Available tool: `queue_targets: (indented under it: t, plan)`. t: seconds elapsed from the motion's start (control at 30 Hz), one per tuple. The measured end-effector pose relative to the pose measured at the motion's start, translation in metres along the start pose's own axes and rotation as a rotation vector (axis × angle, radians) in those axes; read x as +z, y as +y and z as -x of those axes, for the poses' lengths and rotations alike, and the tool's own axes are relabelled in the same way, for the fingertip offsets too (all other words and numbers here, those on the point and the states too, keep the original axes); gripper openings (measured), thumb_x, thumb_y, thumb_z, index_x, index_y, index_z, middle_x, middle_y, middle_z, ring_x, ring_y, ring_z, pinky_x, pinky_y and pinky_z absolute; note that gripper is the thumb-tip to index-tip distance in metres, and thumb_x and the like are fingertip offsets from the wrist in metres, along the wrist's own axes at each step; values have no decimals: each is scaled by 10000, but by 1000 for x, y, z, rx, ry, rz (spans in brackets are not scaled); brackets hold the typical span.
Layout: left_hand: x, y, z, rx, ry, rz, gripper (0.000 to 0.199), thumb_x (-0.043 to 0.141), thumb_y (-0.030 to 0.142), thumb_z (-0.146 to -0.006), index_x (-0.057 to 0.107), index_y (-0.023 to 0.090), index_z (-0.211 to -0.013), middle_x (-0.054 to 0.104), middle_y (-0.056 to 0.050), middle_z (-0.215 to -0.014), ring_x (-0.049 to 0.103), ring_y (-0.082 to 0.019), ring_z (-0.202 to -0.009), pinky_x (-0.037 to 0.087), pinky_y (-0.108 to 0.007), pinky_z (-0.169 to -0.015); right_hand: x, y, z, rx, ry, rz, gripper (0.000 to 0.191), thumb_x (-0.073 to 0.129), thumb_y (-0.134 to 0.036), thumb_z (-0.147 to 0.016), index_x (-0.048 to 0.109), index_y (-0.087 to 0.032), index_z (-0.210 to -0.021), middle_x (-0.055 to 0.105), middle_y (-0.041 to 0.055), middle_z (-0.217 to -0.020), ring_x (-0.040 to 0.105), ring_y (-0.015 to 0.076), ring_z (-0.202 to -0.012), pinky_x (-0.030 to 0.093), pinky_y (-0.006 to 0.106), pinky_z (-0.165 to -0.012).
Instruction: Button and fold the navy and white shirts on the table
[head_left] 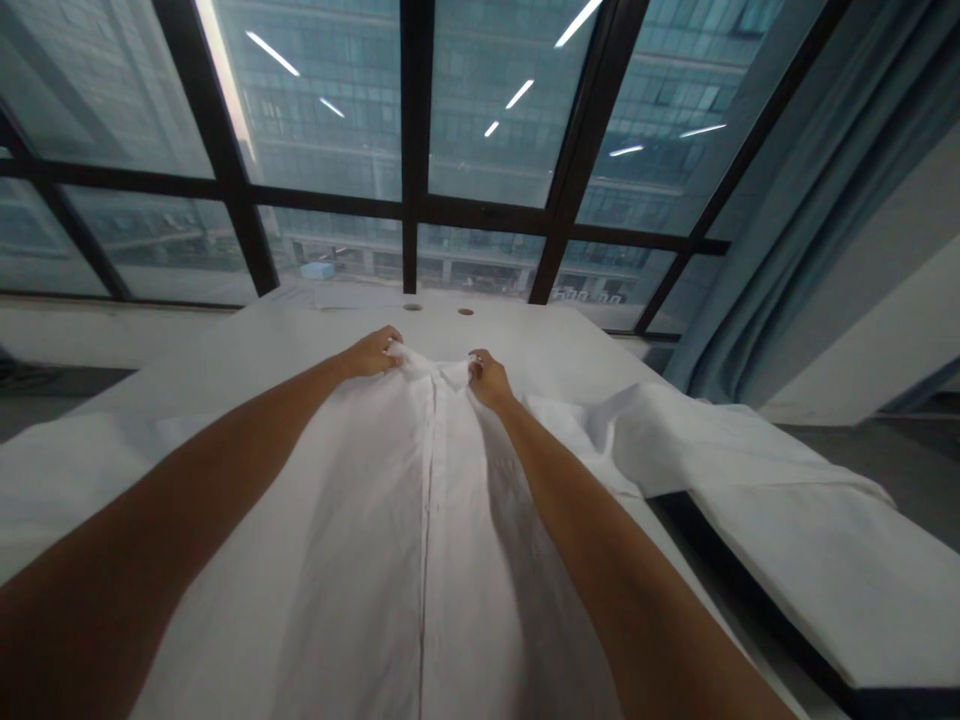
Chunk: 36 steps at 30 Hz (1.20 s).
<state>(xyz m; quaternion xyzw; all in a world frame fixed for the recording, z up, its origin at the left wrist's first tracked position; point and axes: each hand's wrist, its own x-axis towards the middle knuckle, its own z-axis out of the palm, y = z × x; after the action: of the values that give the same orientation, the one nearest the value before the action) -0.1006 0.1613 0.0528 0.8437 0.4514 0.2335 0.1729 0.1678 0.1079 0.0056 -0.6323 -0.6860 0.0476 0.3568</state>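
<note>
A white garment (375, 520), with a placket running down its middle, spreads from the centre of the view to the bottom edge. My left hand (375, 353) is closed on the left side of its collar. On the collar's right side, my right hand (489, 378) pinches the cloth. Both arms reach forward over the garment, and its top edge dips between the two hands. Sleeve-like white cloth (675, 440) extends to the right, and more white cloth (97, 460) lies at the left, partly behind my left arm.
The white table (525, 330) reaches toward large dark-framed windows (487, 215). Two round holes are near its far edge, with paper (352, 296) at the far left and a small blue item (317, 270) beyond. A blue curtain (810, 200) hangs at the right.
</note>
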Motion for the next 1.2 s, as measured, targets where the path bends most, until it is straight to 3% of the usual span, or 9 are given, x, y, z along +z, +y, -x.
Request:
queue_targets:
  t: [0.13, 0.23, 0.43, 0.6, 0.77, 0.83, 0.93, 1.07, 1.2]
  plan:
    - [29, 12, 10, -53, 29, -257, 563, 586, 211, -780, 427, 174, -1320, 620, -118, -1143, 599, -219, -1001, 455, -303, -833, -3, -28, 13, 77, -21, 311, 431, 375, -291, -948, 447, -176, -1357, 561, 160, -1227, 564, 251, -1067, 412, 376, -903]
    - [37, 11, 35, -100, 74, -451, 543, 512, 276, -850, 412, 143, -1367, 526, -162, -1330, 518, -270, -1180, 412, -361, -951, -19, -30, 31, 45, -44, 447, 426, 359, -349, -958, 485, -189, -1333, 567, 156, -1228, 538, 276, -1112, 380, 426, -953]
    - [0, -43, 118, -141, -127, -322, 589, 278, 471, -922, 432, 165, -1401, 478, -84, -1436, 453, -224, -1295, 318, -358, -1088, -76, 18, 75, -33, -417, 452, 432, 307, -438, -968, 530, -283, -1305, 476, 81, -1417, 423, 273, -1281, 287, 547, -1043]
    - [-12, -63, 163, -310, -145, -431, 652, 190, 527, -926, 251, 229, -1503, 181, -41, -1581, 159, -281, -1447, 159, -578, -1124, -88, 39, 100, 123, -494, 494, 609, 235, -587, -941, 315, -300, -1472, 210, 68, -1573, 165, 338, -1426, 198, 644, -1053]
    - [-11, -33, 169, -580, -40, -570, 675, 234, 566, -912, 284, 231, -1495, 182, -101, -1574, 167, -403, -1420, 170, -706, -1039, -85, 20, 110, 186, -414, 550, 653, 228, -598, -932, 306, -251, -1479, 203, 105, -1571, 174, 353, -1418, 147, 660, -1055]
    - [-8, -17, 167, -514, 7, -601, 637, 232, 523, -929, 277, 239, -1497, 158, -88, -1582, 153, -389, -1427, 149, -698, -1051, -82, 9, 114, 169, -374, 547, 639, 226, -576, -939, 308, -244, -1478, 191, 112, -1573, 172, 355, -1416, 148, 638, -1064]
    - [2, 0, 167, -325, -74, -574, 590, 211, 511, -947, 242, 307, -1499, 120, -21, -1592, 107, -331, -1448, 128, -677, -1072, -74, -5, 120, 121, -406, 490, 638, 238, -602, -929, 309, -281, -1476, 199, 100, -1572, 201, 362, -1402, 183, 617, -1057]
    - [16, 19, 166, -364, -164, -555, 565, 270, 493, -949, 304, 300, -1479, 172, -49, -1583, 132, -345, -1441, 135, -698, -1054, -67, -25, 123, 47, -370, 518, 580, 290, -553, -936, 414, -254, -1416, 313, 107, -1526, 249, 360, -1381, 167, 618, -1063]
    - [34, 57, 156, -188, -40, -479, 427, 399, 316, -918, 557, 219, -1303, 458, -110, -1444, 402, -292, -1323, 295, -517, -1073, -58, -70, 120, -87, -258, 527, 389, 411, -357, -917, 621, -160, -1179, 576, 164, -1277, 494, 269, -1216, 342, 427, -1024]
